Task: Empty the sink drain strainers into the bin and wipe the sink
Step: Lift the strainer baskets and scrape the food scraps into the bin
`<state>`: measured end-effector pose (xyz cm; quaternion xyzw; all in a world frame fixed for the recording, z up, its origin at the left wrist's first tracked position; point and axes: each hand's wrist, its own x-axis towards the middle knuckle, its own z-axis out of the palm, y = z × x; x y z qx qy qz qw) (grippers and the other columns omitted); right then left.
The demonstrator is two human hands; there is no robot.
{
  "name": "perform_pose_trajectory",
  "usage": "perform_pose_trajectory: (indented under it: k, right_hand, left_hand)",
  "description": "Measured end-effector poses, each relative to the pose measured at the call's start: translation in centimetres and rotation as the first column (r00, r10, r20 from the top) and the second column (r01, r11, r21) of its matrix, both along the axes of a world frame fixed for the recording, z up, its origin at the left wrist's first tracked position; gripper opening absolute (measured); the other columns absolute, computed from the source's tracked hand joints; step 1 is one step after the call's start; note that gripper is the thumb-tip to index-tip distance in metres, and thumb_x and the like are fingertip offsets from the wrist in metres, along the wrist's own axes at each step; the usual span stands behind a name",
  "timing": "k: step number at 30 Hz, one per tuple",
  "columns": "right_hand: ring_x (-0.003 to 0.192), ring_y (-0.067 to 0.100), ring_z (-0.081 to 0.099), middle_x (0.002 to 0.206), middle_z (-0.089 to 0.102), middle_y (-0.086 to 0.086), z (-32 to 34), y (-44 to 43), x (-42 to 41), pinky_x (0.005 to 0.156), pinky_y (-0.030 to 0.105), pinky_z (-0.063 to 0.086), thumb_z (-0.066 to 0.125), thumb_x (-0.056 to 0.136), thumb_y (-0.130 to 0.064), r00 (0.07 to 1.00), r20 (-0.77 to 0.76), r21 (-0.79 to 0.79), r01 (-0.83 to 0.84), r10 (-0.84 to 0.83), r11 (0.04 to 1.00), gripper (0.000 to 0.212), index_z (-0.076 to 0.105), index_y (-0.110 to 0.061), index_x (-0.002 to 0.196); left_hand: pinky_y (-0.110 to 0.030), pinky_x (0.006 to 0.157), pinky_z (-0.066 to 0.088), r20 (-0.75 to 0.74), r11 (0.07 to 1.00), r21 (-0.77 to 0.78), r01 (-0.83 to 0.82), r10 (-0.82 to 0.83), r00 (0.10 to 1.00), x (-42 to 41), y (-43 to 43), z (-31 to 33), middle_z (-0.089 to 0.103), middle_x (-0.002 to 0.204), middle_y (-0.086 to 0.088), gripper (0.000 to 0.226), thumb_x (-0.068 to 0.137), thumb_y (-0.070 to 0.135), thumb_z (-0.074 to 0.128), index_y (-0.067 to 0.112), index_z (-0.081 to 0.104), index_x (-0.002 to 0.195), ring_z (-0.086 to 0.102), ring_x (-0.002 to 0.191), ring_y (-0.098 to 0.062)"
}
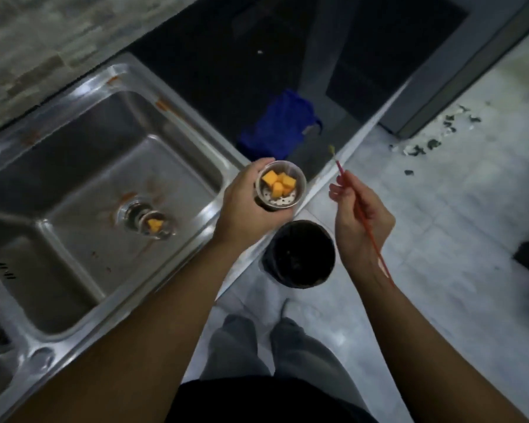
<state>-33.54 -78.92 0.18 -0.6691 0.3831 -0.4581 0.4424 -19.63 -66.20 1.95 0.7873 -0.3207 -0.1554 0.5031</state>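
My left hand (pixel 245 199) grips a round metal drain strainer (pixel 298 190) with several orange food cubes (pixel 279 182) inside, held upright over the counter edge, just above and left of the black bin (pixel 300 254) on the floor. My right hand (pixel 361 218) pinches a thin red brush (pixel 361 213), its pale tip pointing up toward the counter. In the steel sink (pixel 83 166) a second strainer (pixel 155 225) with an orange piece lies tilted beside the drain opening (pixel 132 213). Orange stains mark the basin and rim.
A blue cloth (pixel 280 126) lies crumpled on the dark countertop (pixel 226 56) right of the sink. A second basin (pixel 0 331) shows at lower left. The pale tiled floor (pixel 440 224) has dark debris (pixel 434 138) near an appliance. My legs stand below the bin.
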Motion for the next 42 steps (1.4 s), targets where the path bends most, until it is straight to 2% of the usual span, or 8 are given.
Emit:
perform_pose_trajectory:
  k: [5,9,14,23,28,32,39,42]
  right_hand:
    - [0.089,0.02,0.076,0.104,0.076,0.006,-2.0,-3.1,-6.9,0.082,0.043,0.062,0.056,0.097,-0.01,0.985,-0.014,0.099,0.175,-0.175,0.98,0.027,0.072,-0.007,0.118]
    - [0.09,0.022,0.076,0.101,0.077,0.006,-5.2,-3.4,-11.3,0.086,0.046,0.061,0.059,0.094,-0.009,0.975,-0.083,0.184,0.219,-0.207,0.958,0.025,0.073,-0.006,0.115]
    - [0.093,0.012,0.074,0.101,0.076,-0.005,-9.5,-2.2,-14.6,0.084,0.03,0.061,0.07,0.091,-0.01,0.968,-0.251,0.19,0.037,0.012,0.981,0.023,0.075,-0.015,0.112]
    - [0.096,0.003,0.07,0.107,0.076,-0.006,-17.8,-0.4,-12.2,0.088,0.026,0.059,0.066,0.094,-0.016,0.818,-0.456,0.332,-0.21,0.351,0.92,0.023,0.076,-0.017,0.114]
    - [0.093,-0.005,0.064,0.109,0.073,-0.011,-22.1,0.0,-10.2,0.092,0.015,0.054,0.06,0.097,-0.028,0.755,-0.537,0.361,-0.196,0.376,0.912,0.027,0.073,-0.024,0.12]
    - [0.087,-0.019,0.059,0.099,0.067,-0.021,-25.2,0.2,-9.7,0.085,0.001,0.047,0.062,0.096,-0.017,0.783,-0.529,0.315,-0.176,0.326,0.933,0.023,0.073,-0.024,0.115]
    - [0.094,-0.008,0.066,0.1,0.062,-0.036,-30.3,0.3,-10.3,0.085,0.006,0.051,0.064,0.096,-0.014,0.829,-0.504,0.372,-0.042,0.24,0.927,0.03,0.071,-0.034,0.118]
    - [0.094,-0.003,0.069,0.1,0.069,-0.026,-31.5,0.2,-10.3,0.085,0.013,0.056,0.066,0.094,-0.013,0.845,-0.488,0.35,-0.039,0.218,0.936,0.028,0.073,-0.029,0.116]
  left_hand:
    - [-0.011,0.093,0.05,-0.088,0.977,0.06,0.206,-0.201,0.976,-5.9,-5.7,-2.8,0.064,0.122,0.018,0.081,0.055,0.03,0.091,0.038,0.056,0.128,0.061,0.115,0.0]
    - [-0.031,0.104,0.052,-0.184,0.93,0.194,0.313,-0.279,0.942,-9.2,-7.5,-7.8,0.063,0.132,0.01,0.081,0.062,0.024,0.092,0.028,0.054,0.133,0.058,0.124,-0.009]
    - [-0.044,0.11,0.048,-0.218,0.873,0.338,0.35,-0.289,0.932,-10.3,-8.3,-15.1,0.061,0.138,0.001,0.08,0.065,0.018,0.093,0.021,0.054,0.135,0.054,0.132,-0.02]
    - [-0.04,0.107,0.052,-0.32,0.723,0.494,0.482,-0.364,0.874,-8.7,-8.9,-25.2,0.061,0.138,-0.003,0.079,0.071,0.022,0.091,0.019,0.052,0.14,0.055,0.129,-0.022]
    - [-0.039,0.107,0.052,-0.338,0.698,0.52,0.492,-0.361,0.869,-8.2,-9.2,-28.8,0.059,0.137,-0.002,0.08,0.071,0.028,0.091,0.022,0.052,0.14,0.055,0.128,-0.02]
    - [-0.022,0.094,0.046,-0.315,0.69,0.567,0.45,-0.323,0.893,-8.0,-9.5,-31.6,0.059,0.134,-0.002,0.079,0.068,0.028,0.092,0.024,0.054,0.137,0.057,0.123,-0.019]
    - [-0.032,0.096,0.052,-0.255,0.676,0.631,0.381,-0.283,0.925,-6.6,-9.2,-35.6,0.06,0.127,-0.006,0.076,0.063,0.026,0.093,0.025,0.059,0.132,0.057,0.118,-0.023]
    - [-0.03,0.09,0.046,-0.227,0.665,0.657,0.355,-0.276,0.934,-6.2,-8.9,-36.7,0.059,0.124,-0.006,0.074,0.064,0.026,0.091,0.029,0.059,0.13,0.053,0.118,-0.024]
